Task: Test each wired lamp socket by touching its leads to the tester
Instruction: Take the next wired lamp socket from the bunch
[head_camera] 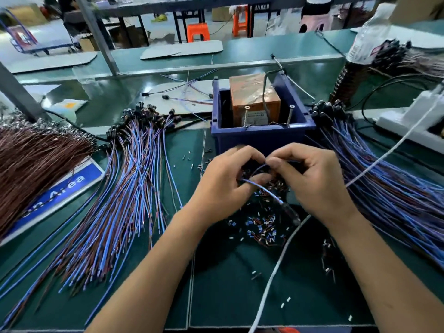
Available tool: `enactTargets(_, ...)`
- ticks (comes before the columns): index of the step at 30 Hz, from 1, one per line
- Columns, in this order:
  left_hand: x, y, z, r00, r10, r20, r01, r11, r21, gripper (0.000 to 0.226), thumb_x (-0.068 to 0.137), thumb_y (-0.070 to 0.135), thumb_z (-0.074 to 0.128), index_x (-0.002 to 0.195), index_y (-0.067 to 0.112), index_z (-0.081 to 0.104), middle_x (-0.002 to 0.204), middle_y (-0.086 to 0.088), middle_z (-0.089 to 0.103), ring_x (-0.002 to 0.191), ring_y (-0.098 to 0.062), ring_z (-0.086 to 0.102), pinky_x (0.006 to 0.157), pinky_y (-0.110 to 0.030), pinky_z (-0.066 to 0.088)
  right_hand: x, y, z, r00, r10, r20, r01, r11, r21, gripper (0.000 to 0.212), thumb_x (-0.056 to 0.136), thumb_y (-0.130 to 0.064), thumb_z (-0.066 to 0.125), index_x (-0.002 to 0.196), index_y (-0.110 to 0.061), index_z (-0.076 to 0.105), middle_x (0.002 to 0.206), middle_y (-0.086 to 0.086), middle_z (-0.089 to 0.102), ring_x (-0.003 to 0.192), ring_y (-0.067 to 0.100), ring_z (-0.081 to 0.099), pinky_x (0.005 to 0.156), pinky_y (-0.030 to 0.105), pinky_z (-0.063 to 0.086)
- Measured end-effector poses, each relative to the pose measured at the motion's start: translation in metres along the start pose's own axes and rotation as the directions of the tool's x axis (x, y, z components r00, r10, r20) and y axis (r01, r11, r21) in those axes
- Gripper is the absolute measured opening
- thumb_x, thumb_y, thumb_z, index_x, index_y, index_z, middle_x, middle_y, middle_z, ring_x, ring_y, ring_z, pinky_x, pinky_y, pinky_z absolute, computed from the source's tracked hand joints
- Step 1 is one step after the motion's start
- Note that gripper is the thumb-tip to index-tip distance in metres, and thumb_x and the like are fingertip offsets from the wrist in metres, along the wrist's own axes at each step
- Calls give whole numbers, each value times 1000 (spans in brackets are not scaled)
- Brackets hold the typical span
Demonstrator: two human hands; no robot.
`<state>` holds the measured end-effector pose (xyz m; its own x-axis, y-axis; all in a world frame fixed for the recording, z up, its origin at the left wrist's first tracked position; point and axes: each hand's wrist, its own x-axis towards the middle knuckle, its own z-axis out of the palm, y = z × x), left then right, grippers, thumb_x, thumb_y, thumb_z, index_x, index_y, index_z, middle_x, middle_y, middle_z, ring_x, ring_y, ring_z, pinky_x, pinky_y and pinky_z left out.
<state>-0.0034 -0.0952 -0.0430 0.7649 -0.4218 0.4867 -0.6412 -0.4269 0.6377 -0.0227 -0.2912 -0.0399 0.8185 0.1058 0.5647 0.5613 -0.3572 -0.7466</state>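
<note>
My left hand (pixel 223 181) and my right hand (pixel 310 179) meet just in front of the blue bin (pixel 262 135). Both pinch the blue lead (pixel 262 188) of one wired lamp socket, whose black socket end (pixel 292 213) hangs below my right hand. The orange tester box (pixel 254 99) sits in the bin, and two upright screws (pixel 246 116) stand at the bin's front rim. A large fan of blue and brown wired sockets (pixel 125 193) lies on the left, and another pile of wired sockets (pixel 384 183) lies on the right.
Small cut wire bits (pixel 262 229) litter the green mat under my hands. A white cable (pixel 271 280) crosses the mat from the right. A bundle of brown wires (pixel 33 164) lies far left over a blue sign (pixel 62 191). A plastic bottle (pixel 370 34) stands at the back right.
</note>
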Motion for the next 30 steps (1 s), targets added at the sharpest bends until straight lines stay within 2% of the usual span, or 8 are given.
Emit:
enactTargets(3, -1, -4, 2, 999, -35, 16, 37, 989, -145, 7, 97, 19, 71, 93, 14, 68, 74, 7, 71, 64, -9, 64, 59, -25, 46, -1, 1, 2, 999, 33, -15, -32, 999, 23, 7, 96, -21, 74, 91, -24, 76, 83, -10, 76, 77, 10, 74, 73, 17, 53)
enactTargets(7, -1, -11, -3, 996, -76, -43, 70, 990, -125, 13, 97, 12, 69, 85, 15, 67, 64, -1, 65, 56, -19, 57, 53, -29, 43, 0, 3, 1, 982, 176, -73, -161, 972, 171, 9, 94, -20, 77, 86, -20, 75, 73, -1, 75, 56, 5, 63, 56, 16, 48)
enactTargets(9, 0, -11, -5, 995, -86, -59, 80, 991, -107, 16, 96, 11, 70, 81, 15, 66, 60, 0, 58, 53, -13, 46, 52, -25, 36, -1, 3, 1, 967, 242, -81, -218, 948, 232, 13, 94, -22, 78, 82, -18, 75, 70, 4, 75, 47, 7, 55, 46, 19, 44)
enactTargets(12, 0, -7, -8, 992, -96, -76, 85, 988, -131, 18, 95, 9, 70, 78, 12, 65, 59, 9, 49, 55, -4, 40, 54, -19, 32, -3, 4, 3, 959, 276, -67, -255, 940, 228, 22, 92, -32, 78, 76, -17, 74, 66, 5, 74, 42, 14, 52, 39, 26, 43)
enactTargets(17, -2, -1, -13, 986, -165, -21, 150, 938, -311, 18, 92, 11, 66, 75, 3, 64, 59, 7, 46, 55, -10, 38, 55, -24, 31, -5, 2, 3, 951, 301, -75, -277, 933, 232, 37, 86, -45, 79, 67, -16, 69, 57, 8, 69, 36, 16, 49, 37, 24, 40)
enactTargets(24, -2, 2, -15, 980, -194, 46, 197, 908, -369, 19, 89, 11, 65, 73, 2, 62, 59, 7, 47, 56, -10, 38, 56, -23, 31, -5, 3, 2, 947, 312, -73, -281, 918, 280, 39, 89, -44, 78, 70, -12, 67, 55, 7, 65, 37, 16, 48, 37, 23, 39)
enactTargets(27, -3, -3, -22, 972, -234, 12, 220, 892, -395, 19, 89, 10, 63, 71, 5, 62, 55, 13, 47, 53, -5, 38, 53, -17, 30, -4, 8, -6, 915, 368, -166, -296, 891, 344, 34, 95, -43, 74, 71, -20, 68, 57, 5, 63, 38, 14, 47, 36, 22, 38)
enactTargets(30, -4, -9, -29, 955, -292, -53, 236, 854, -464, 21, 89, 10, 62, 68, 9, 63, 54, 5, 45, 50, -5, 35, 50, -14, 28, -3, 12, -12, 897, 369, -243, -282, 902, 328, 33, 98, -43, 71, 74, -21, 69, 61, 4, 65, 42, 14, 48, 38, 23, 39)
